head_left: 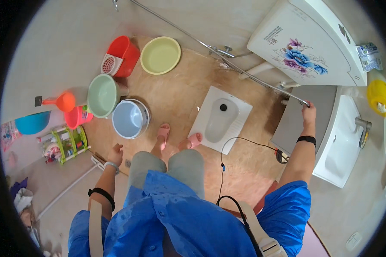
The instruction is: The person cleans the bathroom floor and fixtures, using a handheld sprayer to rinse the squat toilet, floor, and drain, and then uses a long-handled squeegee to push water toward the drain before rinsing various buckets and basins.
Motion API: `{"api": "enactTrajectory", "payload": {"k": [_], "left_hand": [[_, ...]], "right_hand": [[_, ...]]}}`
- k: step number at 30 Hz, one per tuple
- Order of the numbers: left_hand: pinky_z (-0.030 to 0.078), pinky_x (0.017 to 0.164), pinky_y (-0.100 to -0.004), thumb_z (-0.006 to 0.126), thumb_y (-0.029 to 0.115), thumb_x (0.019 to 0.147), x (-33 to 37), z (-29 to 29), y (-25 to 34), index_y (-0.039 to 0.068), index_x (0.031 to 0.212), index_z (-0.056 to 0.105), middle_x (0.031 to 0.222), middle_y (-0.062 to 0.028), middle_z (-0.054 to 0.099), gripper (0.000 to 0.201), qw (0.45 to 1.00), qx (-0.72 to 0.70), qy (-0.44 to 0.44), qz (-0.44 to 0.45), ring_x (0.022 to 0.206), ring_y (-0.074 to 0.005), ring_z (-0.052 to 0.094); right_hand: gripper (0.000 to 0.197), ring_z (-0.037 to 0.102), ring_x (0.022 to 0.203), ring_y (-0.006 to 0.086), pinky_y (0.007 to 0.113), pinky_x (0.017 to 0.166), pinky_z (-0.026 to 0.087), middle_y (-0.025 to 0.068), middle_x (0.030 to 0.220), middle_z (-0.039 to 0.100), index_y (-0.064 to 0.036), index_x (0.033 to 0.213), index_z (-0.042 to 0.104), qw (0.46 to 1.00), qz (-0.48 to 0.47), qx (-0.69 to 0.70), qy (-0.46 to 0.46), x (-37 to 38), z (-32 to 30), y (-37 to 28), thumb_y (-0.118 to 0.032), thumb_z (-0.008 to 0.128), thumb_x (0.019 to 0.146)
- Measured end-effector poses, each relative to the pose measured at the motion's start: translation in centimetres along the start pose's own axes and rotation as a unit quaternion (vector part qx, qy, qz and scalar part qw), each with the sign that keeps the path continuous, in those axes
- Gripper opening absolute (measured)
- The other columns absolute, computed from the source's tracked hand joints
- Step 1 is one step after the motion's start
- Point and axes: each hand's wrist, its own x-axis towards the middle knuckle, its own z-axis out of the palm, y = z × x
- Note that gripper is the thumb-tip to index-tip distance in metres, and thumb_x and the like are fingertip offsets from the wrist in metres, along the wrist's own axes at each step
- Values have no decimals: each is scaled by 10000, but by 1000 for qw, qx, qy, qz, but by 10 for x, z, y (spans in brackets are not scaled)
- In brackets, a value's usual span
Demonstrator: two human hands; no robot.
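My right hand (309, 113) is stretched out to the right, with its fingers closed around the lower end of a long silver tube (255, 79). The tube runs diagonally up and left past a wall tap (224, 52) to the top of the view. Whether it is a stiff pole or a shower hose I cannot tell. At my left side, my left hand (115, 153) hangs with loosely bent fingers and nothing in it. A white-handled squeegee or mop (68, 188) lies near it.
A white squat toilet (221, 120) lies ahead, with a black cable (253, 140) across its near edge. Buckets stand at left: blue (129, 119), green (103, 96), red (126, 55). A yellow-green basin (161, 55) is behind. At right are a washbasin (341, 141) and a water heater (313, 43).
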Motion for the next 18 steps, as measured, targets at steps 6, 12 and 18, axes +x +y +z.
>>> {"api": "enactTrajectory", "payload": {"k": [6,12,18], "left_hand": [[410,968,-371,551,100,792,-32,-2,-1,16,1105,599,1274,-248,501,327,997,51,-34,-46,1163,-335,513],[368,1019,-373,544,85,805,-43,-1,4,36,1127,593,1347,-230,436,330,995,26,-48,-85,1219,-359,456],[379,1013,-379,535,73,818,-43,5,29,52,1126,596,1364,-221,417,314,995,33,-70,-64,1221,-358,452]], "right_hand": [[207,465,573,92,242,520,375,-14,661,492,-10,1043,595,997,46,17,-64,15,6,-20,-111,559,866],[174,465,560,98,254,491,352,15,670,527,-9,994,612,997,-7,-46,-68,23,6,-17,-105,565,856],[222,618,803,255,345,741,460,162,870,651,-37,1015,647,996,-6,-71,55,25,-12,-1,-146,569,838]]}}
